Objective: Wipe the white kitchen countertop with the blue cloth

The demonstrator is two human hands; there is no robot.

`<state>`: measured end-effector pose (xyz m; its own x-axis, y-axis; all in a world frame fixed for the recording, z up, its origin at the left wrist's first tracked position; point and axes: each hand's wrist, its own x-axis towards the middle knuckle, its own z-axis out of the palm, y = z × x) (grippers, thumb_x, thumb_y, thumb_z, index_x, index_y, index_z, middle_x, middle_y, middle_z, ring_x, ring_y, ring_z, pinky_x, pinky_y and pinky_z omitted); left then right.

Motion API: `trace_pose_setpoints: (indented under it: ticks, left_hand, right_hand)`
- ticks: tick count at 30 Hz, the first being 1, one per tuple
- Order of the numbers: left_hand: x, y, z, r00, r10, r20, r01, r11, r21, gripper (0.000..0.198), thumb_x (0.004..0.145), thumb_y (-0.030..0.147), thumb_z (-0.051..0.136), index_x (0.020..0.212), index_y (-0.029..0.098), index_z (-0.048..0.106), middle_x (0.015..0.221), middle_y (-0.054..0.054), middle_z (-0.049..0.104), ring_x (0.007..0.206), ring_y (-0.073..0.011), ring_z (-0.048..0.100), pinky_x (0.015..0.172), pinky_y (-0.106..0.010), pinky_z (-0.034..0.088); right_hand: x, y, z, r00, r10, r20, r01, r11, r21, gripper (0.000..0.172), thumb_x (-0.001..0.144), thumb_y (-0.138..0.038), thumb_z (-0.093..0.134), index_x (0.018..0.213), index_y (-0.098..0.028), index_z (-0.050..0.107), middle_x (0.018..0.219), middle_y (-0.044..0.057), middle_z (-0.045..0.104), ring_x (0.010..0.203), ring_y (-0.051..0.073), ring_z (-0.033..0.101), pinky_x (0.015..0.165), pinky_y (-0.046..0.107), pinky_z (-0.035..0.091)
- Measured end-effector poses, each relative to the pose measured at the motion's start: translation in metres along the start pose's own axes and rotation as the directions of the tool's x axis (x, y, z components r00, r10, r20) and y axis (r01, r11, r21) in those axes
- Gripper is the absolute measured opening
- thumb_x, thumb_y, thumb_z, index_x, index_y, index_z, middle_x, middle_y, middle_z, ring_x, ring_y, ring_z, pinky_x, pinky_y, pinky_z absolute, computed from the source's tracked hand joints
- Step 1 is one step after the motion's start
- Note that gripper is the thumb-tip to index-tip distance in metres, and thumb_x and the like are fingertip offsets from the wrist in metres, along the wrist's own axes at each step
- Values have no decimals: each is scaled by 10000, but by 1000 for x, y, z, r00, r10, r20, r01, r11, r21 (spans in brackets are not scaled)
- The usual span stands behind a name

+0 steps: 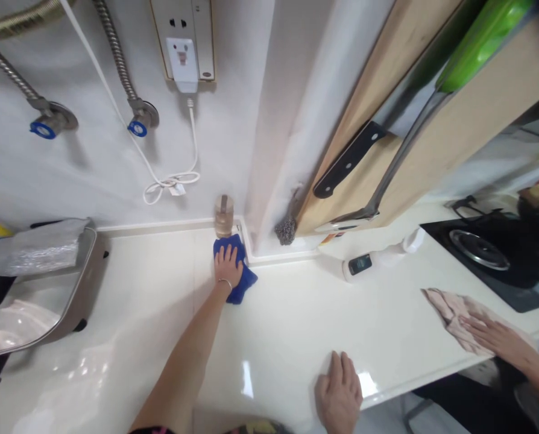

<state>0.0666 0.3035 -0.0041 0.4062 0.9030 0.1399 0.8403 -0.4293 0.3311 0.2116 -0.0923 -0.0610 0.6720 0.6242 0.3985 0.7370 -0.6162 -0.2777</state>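
My left hand (228,266) presses a blue cloth (239,293) onto the white countertop (269,325), close to the wall corner. Its fingers lie over the cloth, and a thin bracelet circles the wrist. Just beyond the cloth a small transparent brownish container (224,216) stands against the wall. My right hand (340,393) rests palm down near the counter's front edge, fingers extended, holding nothing. Further right, another person's hand (493,334) lies on a pale pink cloth (454,310) spread on the counter.
An electric pan (98,265) with plastic wrap stands at left. A white bottle (378,258) lies near a black stove (491,253). A cutting board (436,150), a knife (348,161), a spatula (396,160) and a steel scrubber (286,230) hang at the wall column.
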Motion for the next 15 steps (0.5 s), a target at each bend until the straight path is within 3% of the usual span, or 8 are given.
trace_pose_setpoints:
  ticks: [4,8,11,15]
  left_hand:
    - [0,1,-2,1000,-5,7,6,1000,-2,595,945,378,382,1504,174,394,1614,-46,298,1509,-316,168,1250,-515,172]
    - [-28,-2,-9,1000,-16,-3,16,1000,11,580,950,367,386,1499,184,403,1603,-47,320,1506,-313,183,1244,-516,196]
    - [-68,-7,-18,1000,-10,-13,10,999,42,569,951,356,400,1497,196,406,1602,-40,322,1505,-305,190,1238,-512,222]
    - [-147,-13,-33,1000,27,-7,-26,993,111,554,956,324,410,1501,226,395,1599,-26,330,1502,-290,209,1221,-499,278]
  right_hand:
    - [0,2,2,1000,-11,-22,12,1000,9,625,887,-299,347,1500,-177,346,1495,179,434,1385,361,395,1102,618,340]
    - [0,3,4,997,-47,-66,48,999,10,636,878,-300,365,1497,-151,354,1487,203,439,1369,380,410,1080,619,353]
    - [-1,4,4,995,-64,-79,66,998,20,642,874,-313,375,1487,-121,368,1483,228,437,1368,394,408,1076,624,350]
    - [-2,6,3,992,-70,-106,79,994,81,668,857,-329,396,1498,-146,358,1488,227,436,1370,414,401,1062,652,344]
